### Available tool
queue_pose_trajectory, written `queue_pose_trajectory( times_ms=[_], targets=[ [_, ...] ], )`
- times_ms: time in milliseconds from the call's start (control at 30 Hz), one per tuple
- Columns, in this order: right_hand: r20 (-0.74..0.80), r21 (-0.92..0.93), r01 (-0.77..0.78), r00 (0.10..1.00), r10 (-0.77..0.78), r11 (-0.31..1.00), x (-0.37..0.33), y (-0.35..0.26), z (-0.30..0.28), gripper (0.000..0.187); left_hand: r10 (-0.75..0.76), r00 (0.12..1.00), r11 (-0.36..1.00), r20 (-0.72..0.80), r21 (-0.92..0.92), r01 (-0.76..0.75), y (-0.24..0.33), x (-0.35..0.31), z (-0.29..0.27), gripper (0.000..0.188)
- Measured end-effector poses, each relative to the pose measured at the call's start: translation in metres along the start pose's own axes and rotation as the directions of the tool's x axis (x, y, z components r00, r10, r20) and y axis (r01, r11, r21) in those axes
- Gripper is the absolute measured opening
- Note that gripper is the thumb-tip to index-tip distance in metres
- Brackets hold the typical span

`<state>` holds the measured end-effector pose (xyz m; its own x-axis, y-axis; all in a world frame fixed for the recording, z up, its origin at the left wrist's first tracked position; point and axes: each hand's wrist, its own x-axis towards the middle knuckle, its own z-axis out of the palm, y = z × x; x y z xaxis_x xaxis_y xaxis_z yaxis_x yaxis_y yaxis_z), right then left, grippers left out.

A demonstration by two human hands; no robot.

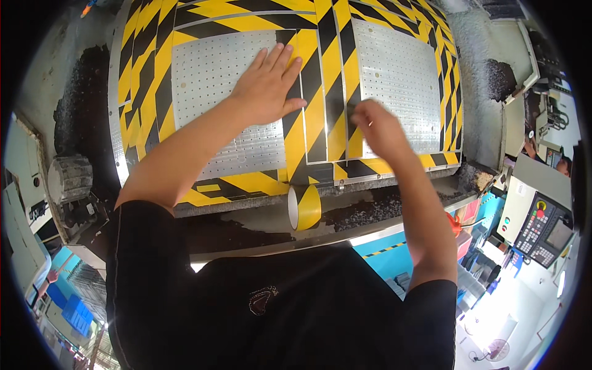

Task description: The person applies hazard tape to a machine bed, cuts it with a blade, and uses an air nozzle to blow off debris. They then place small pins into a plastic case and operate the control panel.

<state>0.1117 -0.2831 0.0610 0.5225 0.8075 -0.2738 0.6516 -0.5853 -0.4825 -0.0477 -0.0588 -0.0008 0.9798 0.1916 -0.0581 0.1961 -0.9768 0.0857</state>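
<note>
My left hand (268,86) lies flat, fingers stretched out, across the left perforated metal plate (213,68) and the yellow-and-black striped tape (312,80) along its right edge. My right hand (379,129) is closed, thumb and fingers curled together, over the tape strips by the left edge of the right perforated plate (404,86). Something dark shows at its fingertips, too unclear to name. A roll of striped tape (307,208) hangs over the front edge of the machine bed, its strip running up onto the bed below my left hand.
Striped tape frames both plates. A trough with dark chips (370,209) runs along the bed's front. A grey cylindrical part (69,179) stands at the left. At the right is a machine control panel (546,231). Other people are partly visible at both far sides.
</note>
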Motion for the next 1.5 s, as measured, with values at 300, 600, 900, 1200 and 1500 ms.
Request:
queue_pose_trajectory(
  times_ms=[300, 600, 900, 1200, 1500],
  targets=[
    [0.258, -0.073, 0.699, 0.703, -0.663, 0.712, -0.034, -0.055, 0.047, 0.023, 0.005, 0.997, 1.000, -0.082, -0.019, -0.007, -0.001, -0.004, 0.004, 0.081],
    [0.329, -0.169, 0.740, 0.665, -0.670, 0.651, -0.034, -0.069, 0.050, 0.017, 0.011, 0.997, 1.000, -0.081, -0.022, -0.013, -0.001, -0.004, 0.005, 0.081],
    [0.321, -0.216, 0.635, 0.763, -0.561, 0.741, -0.048, -0.027, 0.026, 0.026, -0.010, 1.000, 1.000, -0.001, 0.015, 0.010, 0.000, -0.004, -0.004, 0.082],
    [0.428, 0.211, -0.432, 0.847, 0.314, 0.877, -0.096, -0.043, 0.017, 0.034, -0.020, 1.000, 0.998, 0.007, 0.052, 0.019, -0.001, -0.006, -0.002, 0.081],
    [-0.251, 0.887, 0.216, 0.967, 0.034, 0.408, -0.187, -0.075, -0.056, 0.036, -0.021, 1.000, 0.999, -0.006, 0.050, 0.021, 0.001, -0.009, -0.003, 0.082]
  ],
)
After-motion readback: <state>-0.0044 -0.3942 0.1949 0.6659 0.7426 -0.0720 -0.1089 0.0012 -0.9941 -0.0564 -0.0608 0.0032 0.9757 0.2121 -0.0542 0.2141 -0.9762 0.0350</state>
